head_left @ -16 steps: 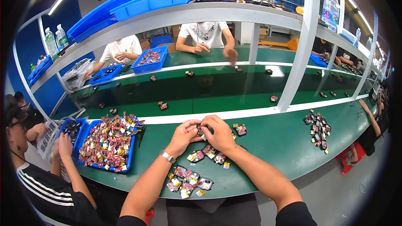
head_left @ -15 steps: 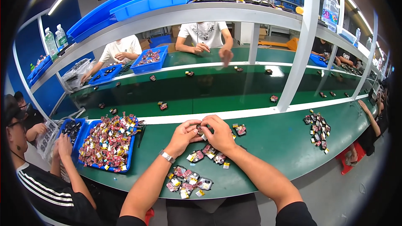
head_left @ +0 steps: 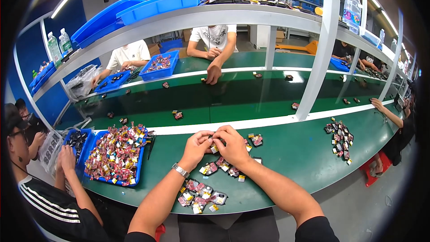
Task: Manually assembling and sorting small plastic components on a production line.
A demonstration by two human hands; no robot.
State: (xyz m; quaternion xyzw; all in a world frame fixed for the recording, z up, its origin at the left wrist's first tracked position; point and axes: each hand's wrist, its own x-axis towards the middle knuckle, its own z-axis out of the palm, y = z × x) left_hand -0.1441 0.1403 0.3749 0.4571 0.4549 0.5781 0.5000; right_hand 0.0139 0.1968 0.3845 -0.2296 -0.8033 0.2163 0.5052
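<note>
While both hands meet over the green bench [head_left: 286, 152], the left hand [head_left: 195, 147] and right hand [head_left: 231, 145] pinch one small packaged part [head_left: 213, 148] between closed fingertips; working it well likely means keeping it low above the loose pile [head_left: 224, 170]

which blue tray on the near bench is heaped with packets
The big blue tray left of the left hand; the smaller blue tray beyond it holds only dark pieces.

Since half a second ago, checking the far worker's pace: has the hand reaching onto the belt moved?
Yes. The far worker's hand has swung left along the belt, away from the white post.
</note>
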